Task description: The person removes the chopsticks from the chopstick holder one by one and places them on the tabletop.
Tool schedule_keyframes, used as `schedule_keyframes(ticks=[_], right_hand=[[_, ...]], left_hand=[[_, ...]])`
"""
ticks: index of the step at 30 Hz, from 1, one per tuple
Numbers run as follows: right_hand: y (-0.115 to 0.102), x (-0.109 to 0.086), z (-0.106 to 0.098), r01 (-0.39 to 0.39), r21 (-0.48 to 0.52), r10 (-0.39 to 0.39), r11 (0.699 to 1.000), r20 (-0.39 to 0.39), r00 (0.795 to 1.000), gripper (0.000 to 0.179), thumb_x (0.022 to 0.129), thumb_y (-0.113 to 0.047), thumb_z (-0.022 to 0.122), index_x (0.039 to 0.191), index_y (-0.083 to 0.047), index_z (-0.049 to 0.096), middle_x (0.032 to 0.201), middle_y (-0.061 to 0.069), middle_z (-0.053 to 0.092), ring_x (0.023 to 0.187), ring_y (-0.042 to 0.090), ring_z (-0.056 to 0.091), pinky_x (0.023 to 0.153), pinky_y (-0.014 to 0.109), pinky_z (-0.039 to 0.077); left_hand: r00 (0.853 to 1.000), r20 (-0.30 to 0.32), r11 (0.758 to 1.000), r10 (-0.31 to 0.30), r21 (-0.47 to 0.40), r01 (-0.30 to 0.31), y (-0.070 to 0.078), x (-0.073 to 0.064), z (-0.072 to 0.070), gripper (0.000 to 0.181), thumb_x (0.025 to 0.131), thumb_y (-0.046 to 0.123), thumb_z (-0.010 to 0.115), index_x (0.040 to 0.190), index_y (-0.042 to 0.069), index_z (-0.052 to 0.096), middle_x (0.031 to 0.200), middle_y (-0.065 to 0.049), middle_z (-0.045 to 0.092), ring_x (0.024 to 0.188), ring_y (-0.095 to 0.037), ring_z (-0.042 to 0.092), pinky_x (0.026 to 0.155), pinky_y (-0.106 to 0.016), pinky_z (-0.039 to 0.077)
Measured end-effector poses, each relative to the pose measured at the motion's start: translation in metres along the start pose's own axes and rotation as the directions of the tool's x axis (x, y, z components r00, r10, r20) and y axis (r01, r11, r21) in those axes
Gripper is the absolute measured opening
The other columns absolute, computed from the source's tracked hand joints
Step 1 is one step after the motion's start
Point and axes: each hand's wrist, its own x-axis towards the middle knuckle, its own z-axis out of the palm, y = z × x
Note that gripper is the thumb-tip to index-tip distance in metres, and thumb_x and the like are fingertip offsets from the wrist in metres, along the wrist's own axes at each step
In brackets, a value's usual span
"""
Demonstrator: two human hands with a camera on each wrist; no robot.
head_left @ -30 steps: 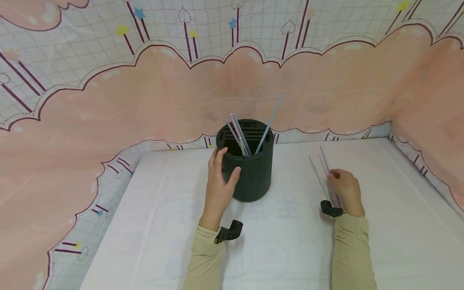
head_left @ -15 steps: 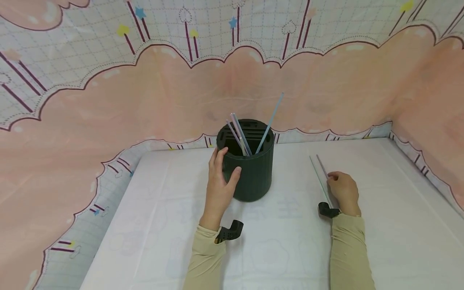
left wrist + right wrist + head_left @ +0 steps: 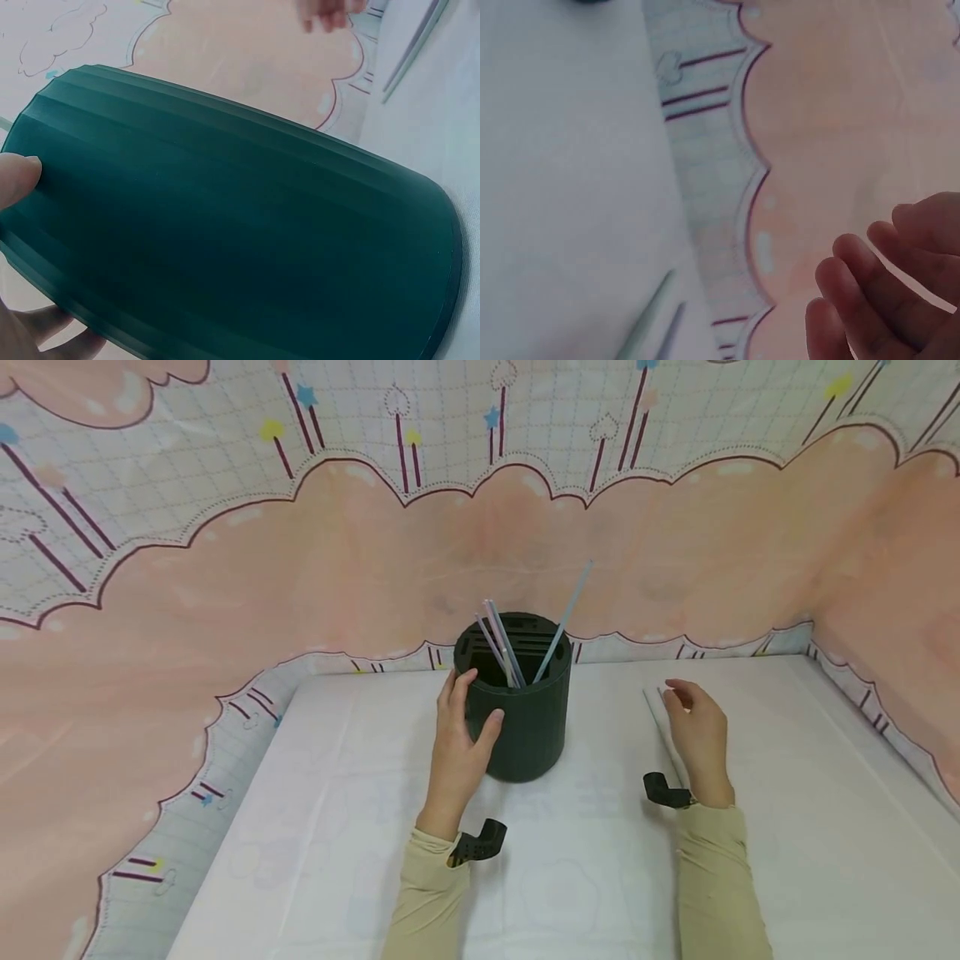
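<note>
My left hand [image 3: 459,747] grips dark green holder [image 3: 528,739] at its left side. My right hand [image 3: 699,731] hovers right of holder, holding nothing, near two loose straws [image 3: 665,735] on worktop [image 3: 345,827]. Risk: straws thin, close together; pinch could catch both or roll one.

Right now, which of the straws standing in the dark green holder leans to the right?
The light blue straw, standing apart on the right side of the holder. The other straws stand bunched together and lean left.
</note>
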Motion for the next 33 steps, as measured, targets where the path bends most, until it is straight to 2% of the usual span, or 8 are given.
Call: schedule_keyframes(ticks=[4, 8, 14, 18, 23, 26, 30, 33], right_hand=[[-0.022, -0.002, 0.005, 0.098, 0.022, -0.097, 0.995, -0.035, 0.995, 0.030, 0.092, -0.024, 0.047, 0.115, -0.007, 0.059, 0.101, 0.013, 0.062, 0.097, 0.027, 0.056, 0.080, 0.043, 0.041], [-0.045, -0.007, 0.012, 0.165, 0.098, -0.161, 0.981, -0.048, 0.986, 0.030, 0.091, -0.025, 0.049, 0.116, -0.011, 0.058, 0.100, 0.006, 0.064, 0.096, 0.020, 0.057, 0.077, 0.037, 0.045], [-0.080, -0.017, 0.026, 0.237, 0.262, -0.242, 0.935, -0.015, 0.970, 0.034, 0.092, -0.032, 0.048, 0.123, -0.019, 0.053, 0.106, -0.002, 0.063, 0.102, 0.014, 0.054, 0.087, 0.036, 0.041], [-0.106, -0.026, 0.038, 0.235, 0.375, -0.261, 0.897, 0.019, 0.965, 0.040, 0.091, -0.034, 0.049, 0.130, -0.022, 0.045, 0.118, -0.005, 0.057, 0.114, 0.011, 0.046, 0.095, 0.036, 0.035], [-0.142, -0.044, 0.040, 0.243, 0.473, -0.277, 0.847, 0.003, 0.961, 0.047, 0.091, -0.020, 0.051, 0.135, -0.012, 0.036, 0.127, 0.002, 0.050, 0.124, 0.012, 0.034, 0.101, 0.037, 0.026], [-0.160, -0.054, 0.039, 0.256, 0.493, -0.289, 0.832, -0.010, 0.957, 0.049, 0.091, -0.014, 0.051, 0.135, -0.006, 0.033, 0.128, 0.009, 0.049, 0.127, 0.014, 0.031, 0.102, 0.041, 0.021], [-0.160, -0.053, 0.052, 0.282, 0.511, -0.312, 0.812, -0.027, 0.950, 0.052, 0.090, -0.017, 0.054, 0.136, -0.009, 0.032, 0.122, 0.007, 0.053, 0.126, 0.011, 0.031, 0.103, 0.043, 0.016], [-0.153, -0.050, 0.066, 0.337, 0.474, -0.360, 0.813, -0.044, 0.932, 0.047, 0.089, -0.022, 0.055, 0.132, -0.012, 0.040, 0.115, 0.001, 0.056, 0.119, 0.010, 0.037, 0.100, 0.043, 0.023]], left_hand=[[1.000, 0.004, 1.000, -0.008, 0.000, 0.008, -0.002, 0.000, 0.001, 0.055, 0.088, 0.047, 0.047, 0.136, 0.040, 0.022, 0.147, 0.004, 0.009, 0.131, -0.019, 0.020, 0.094, -0.052, 0.030], [1.000, 0.010, 1.000, -0.008, -0.001, 0.008, -0.002, 0.000, 0.001, 0.054, 0.088, 0.046, 0.048, 0.136, 0.040, 0.023, 0.147, 0.003, 0.009, 0.131, -0.020, 0.021, 0.094, -0.053, 0.030], [1.000, 0.018, 1.000, -0.013, -0.002, 0.013, -0.003, 0.001, -0.001, 0.055, 0.088, 0.047, 0.047, 0.136, 0.041, 0.022, 0.147, 0.001, 0.009, 0.130, -0.021, 0.023, 0.093, -0.053, 0.032], [1.000, 0.017, 1.000, -0.011, -0.005, 0.012, -0.003, 0.003, -0.002, 0.055, 0.088, 0.047, 0.048, 0.136, 0.041, 0.022, 0.148, 0.003, 0.008, 0.130, -0.021, 0.023, 0.093, -0.053, 0.032], [1.000, 0.012, 1.000, -0.010, -0.013, 0.010, -0.001, 0.002, -0.002, 0.055, 0.088, 0.046, 0.048, 0.136, 0.041, 0.023, 0.148, -0.002, 0.010, 0.130, -0.021, 0.023, 0.094, -0.052, 0.031], [1.000, 0.002, 1.000, -0.005, -0.014, 0.005, -0.002, 0.003, -0.002, 0.055, 0.088, 0.046, 0.049, 0.136, 0.040, 0.023, 0.147, -0.005, 0.011, 0.129, -0.021, 0.024, 0.094, -0.052, 0.031], [1.000, 0.002, 1.000, -0.008, -0.012, 0.008, -0.002, 0.004, -0.003, 0.055, 0.088, 0.047, 0.049, 0.136, 0.040, 0.023, 0.147, -0.003, 0.011, 0.129, -0.021, 0.024, 0.094, -0.051, 0.031], [1.000, 0.004, 1.000, -0.015, -0.008, 0.015, -0.003, 0.005, -0.004, 0.056, 0.088, 0.047, 0.049, 0.136, 0.041, 0.023, 0.148, -0.002, 0.010, 0.130, -0.020, 0.023, 0.095, -0.051, 0.031]])
